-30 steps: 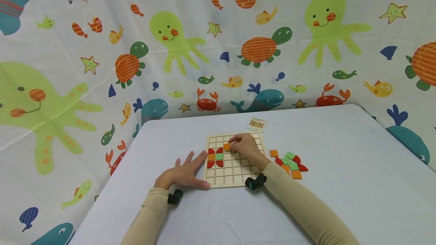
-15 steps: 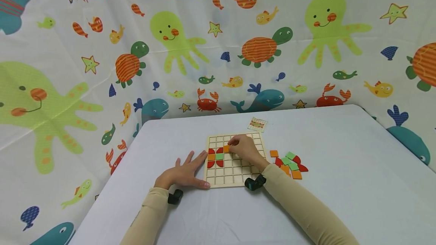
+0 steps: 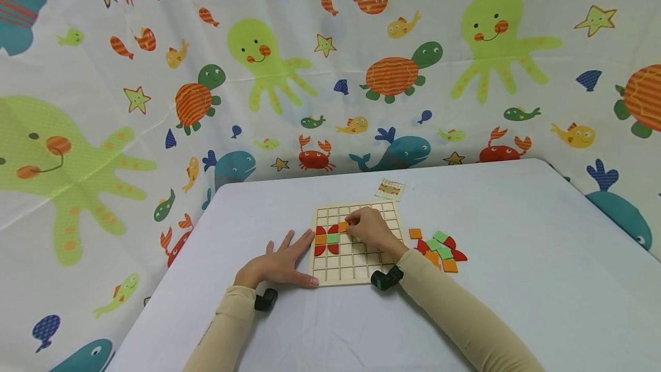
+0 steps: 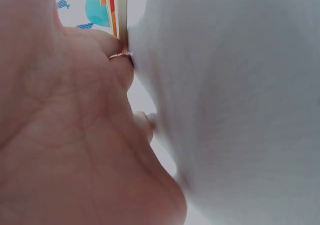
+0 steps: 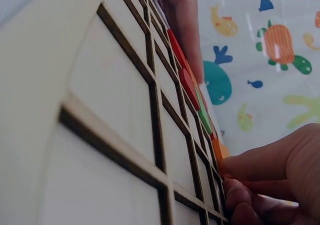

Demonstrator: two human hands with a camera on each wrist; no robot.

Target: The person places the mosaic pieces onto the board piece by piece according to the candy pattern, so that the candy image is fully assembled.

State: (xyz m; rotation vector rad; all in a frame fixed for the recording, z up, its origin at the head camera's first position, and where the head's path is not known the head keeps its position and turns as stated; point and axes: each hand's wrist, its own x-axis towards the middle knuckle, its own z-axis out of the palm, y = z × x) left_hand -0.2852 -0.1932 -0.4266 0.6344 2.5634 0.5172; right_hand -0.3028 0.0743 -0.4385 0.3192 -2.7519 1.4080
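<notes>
A wooden grid board (image 3: 356,274) lies on the white table. My left hand (image 3: 281,263) is spread flat at its left edge, fingertips and thumb touching the frame. Over the board's upper middle, my right hand (image 3: 374,227) pinches an orange square tile (image 3: 343,227) between thumb and fingers. That tile sits at a cell right beside a red quarter-round tile (image 3: 333,228). Left of it, several red tiles surround an orange tile (image 3: 321,239) and a green tile (image 3: 333,238) in the grid. The right wrist view shows the pinched orange tile (image 5: 218,150) low against the grid.
Right of the board lies a loose pile of red, green and orange tiles (image 3: 444,252), with one orange tile (image 3: 415,233) slightly apart. A small patterned card (image 3: 390,189) rests behind the board. A sea-animal curtain (image 3: 310,73) hangs behind the table.
My right hand has come slightly down and toward me, and the orange tile has shifted down a little to line up beside the red tile. The left hand stays put.
</notes>
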